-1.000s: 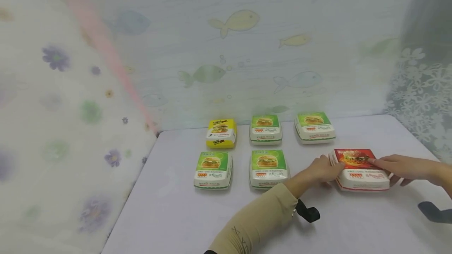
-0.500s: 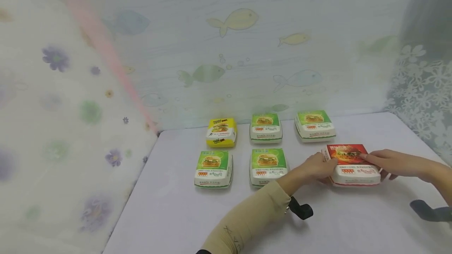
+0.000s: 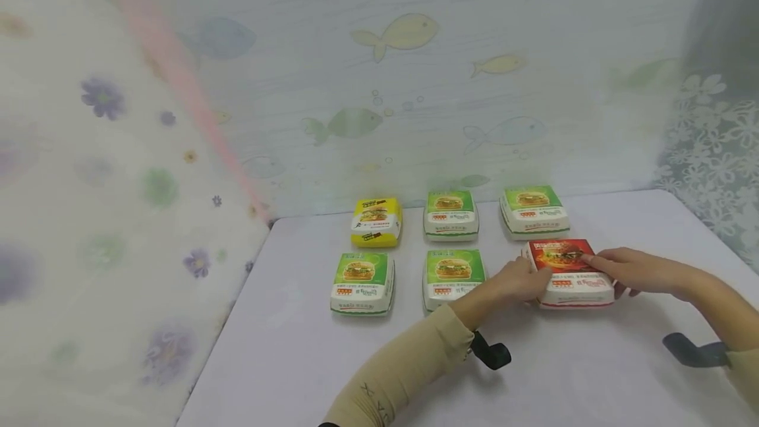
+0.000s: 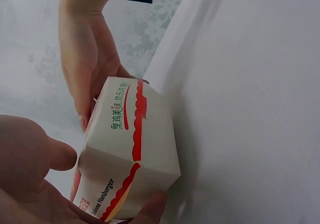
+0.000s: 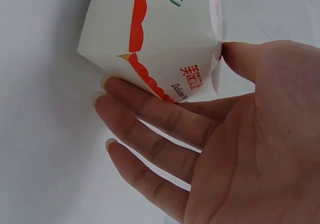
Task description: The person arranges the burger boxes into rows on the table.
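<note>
A red-topped white burger box [image 3: 570,273] is at the right of the two rows, with a person's hand on each side of it. My left hand [image 3: 517,282] grips its left end, thumb on the lid; in the left wrist view a fingertip presses the lower side of the box [image 4: 125,134]. At the right end, my right hand [image 3: 643,272] pinches the box between thumb and fingers. The right wrist view shows that hand [image 5: 245,134] with the thumb at the box's [image 5: 170,33] upper edge and fingers along its lower side. Whether the box touches the table cannot be told.
Left of the held box, green-topped burger boxes [image 3: 453,269] [image 3: 363,284] stand in the front row. Behind are two more green boxes [image 3: 450,217] [image 3: 535,213] and a yellow one [image 3: 376,223], near a fish-patterned curtain [image 3: 415,104]. A white cloth covers the table [image 3: 284,361].
Both hands have moved left and slightly back with the red-topped box, bringing it nearer the front middle green box. The other boxes keep their places.
</note>
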